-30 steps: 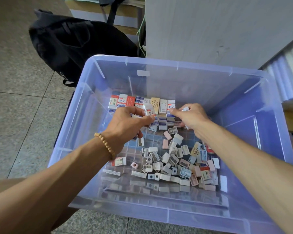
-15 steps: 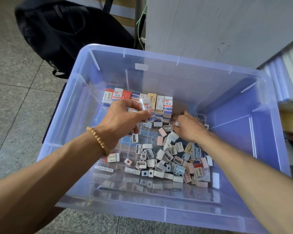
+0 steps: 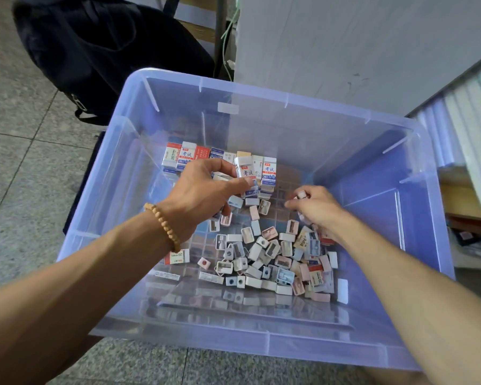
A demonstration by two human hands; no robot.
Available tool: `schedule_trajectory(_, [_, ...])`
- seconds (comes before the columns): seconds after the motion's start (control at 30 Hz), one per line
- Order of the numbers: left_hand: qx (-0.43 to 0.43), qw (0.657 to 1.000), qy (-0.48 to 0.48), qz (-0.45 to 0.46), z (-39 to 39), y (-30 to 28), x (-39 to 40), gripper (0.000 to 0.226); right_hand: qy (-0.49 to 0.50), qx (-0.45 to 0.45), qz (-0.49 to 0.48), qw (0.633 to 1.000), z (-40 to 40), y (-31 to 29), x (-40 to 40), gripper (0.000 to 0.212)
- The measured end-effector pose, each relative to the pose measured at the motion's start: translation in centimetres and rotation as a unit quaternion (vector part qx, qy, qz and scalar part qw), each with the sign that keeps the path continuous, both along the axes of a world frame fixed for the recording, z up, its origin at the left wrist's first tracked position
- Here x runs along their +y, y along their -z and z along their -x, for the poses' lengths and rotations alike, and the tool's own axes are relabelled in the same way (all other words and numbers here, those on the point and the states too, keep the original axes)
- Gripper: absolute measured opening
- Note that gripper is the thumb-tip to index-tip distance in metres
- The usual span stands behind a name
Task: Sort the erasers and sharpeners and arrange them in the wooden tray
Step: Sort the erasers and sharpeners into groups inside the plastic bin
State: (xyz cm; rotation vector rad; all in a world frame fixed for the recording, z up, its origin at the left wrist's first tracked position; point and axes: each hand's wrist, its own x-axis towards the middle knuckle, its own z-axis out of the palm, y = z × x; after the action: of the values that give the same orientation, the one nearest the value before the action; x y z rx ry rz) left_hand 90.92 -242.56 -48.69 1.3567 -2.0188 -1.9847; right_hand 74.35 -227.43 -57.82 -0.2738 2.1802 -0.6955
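Glossy translucent plastic bin (image 3: 261,87), wooden bead bracelet (image 3: 163,225), speckled stone floor (image 3: 20,190).

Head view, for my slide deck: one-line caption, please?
Left hand pinches an eraser while right hand picks a sharpener inside the plastic bin.

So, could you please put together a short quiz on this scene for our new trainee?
1. True or false: the left hand holds a white eraser above the row of erasers.
2. Where does the loose pile of sharpeners lie: A) on the floor, B) in the plastic bin, C) on the black bag?
3. Fill in: a beaded ______ sits on the left wrist.

Key: 1 true; 2 B; 3 bracelet.
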Motion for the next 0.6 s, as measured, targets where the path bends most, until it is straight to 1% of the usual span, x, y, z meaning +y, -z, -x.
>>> schedule_trajectory(0.03, [0.001,1.0,-0.001,-0.002,0.0,0.0,0.0,0.032,0.078,-0.071,0.046,0.993,0.1,0.0,0.0,0.01])
schedule_trajectory(0.1, [0.001,1.0,-0.001,-0.004,0.1,-0.1,0.0,0.031,0.204,-0.204,0.129,0.949,0.5,0.2,-0.4,0.012])
schedule_trajectory(0.13, [0.001,1.0,0.0,-0.004,0.1,-0.1,0.1,0.03,0.25,-0.239,0.155,0.925,0.6,0.4,-0.7,0.024])
schedule_trajectory(0.17, [0.002,1.0,0.001,-0.006,0.1,0.0,0.1,0.028,0.289,-0.253,0.168,0.908,0.6,0.6,-1.1,0.037])
schedule_trajectory(0.2, [0.005,1.0,0.001,-0.007,0.1,0.0,0.1,0.026,0.327,-0.246,0.171,0.896,0.5,0.7,-1.6,0.047])
schedule_trajectory(0.23, [0.006,1.0,0.001,-0.007,0.1,0.0,0.1,0.024,0.363,-0.23,0.177,0.886,0.6,1.2,-1.8,0.049])
schedule_trajectory(0.27, [0.006,1.0,0.001,-0.006,0.0,0.1,0.1,0.023,0.378,-0.206,0.178,0.885,0.7,1.3,-2.0,0.043])
schedule_trajectory(0.3, [0.005,1.0,-0.002,-0.006,0.0,0.1,0.0,0.023,0.377,-0.181,0.175,0.891,0.7,1.6,-2.1,0.029])
schedule_trajectory(0.33, [0.004,1.0,-0.006,-0.007,-0.1,0.1,-0.1,0.022,0.356,-0.151,0.154,0.909,0.7,1.8,-2.1,0.016])
schedule_trajectory(0.37, [0.002,1.0,-0.009,-0.007,-0.1,0.1,-0.2,0.022,0.319,-0.119,0.124,0.932,0.7,2.3,-2.0,0.014])
schedule_trajectory(0.4, [0.001,1.0,-0.011,-0.007,0.0,0.2,-0.3,0.022,0.273,-0.089,0.1,0.953,0.8,2.7,-1.8,0.015])
schedule_trajectory(0.47, [-0.001,1.0,-0.012,-0.006,0.0,0.2,-0.3,0.021,0.206,-0.033,0.076,0.975,0.8,3.4,-1.6,0.024])
schedule_trajectory(0.5, [0.0,1.0,-0.011,-0.005,0.0,0.2,-0.3,0.021,0.189,-0.005,0.072,0.979,0.9,3.6,-1.5,0.03])
schedule_trajectory(0.6, [0.004,1.0,-0.007,-0.008,0.1,0.1,0.0,0.021,0.176,0.061,0.058,0.981,1.4,5.0,-1.2,0.029])
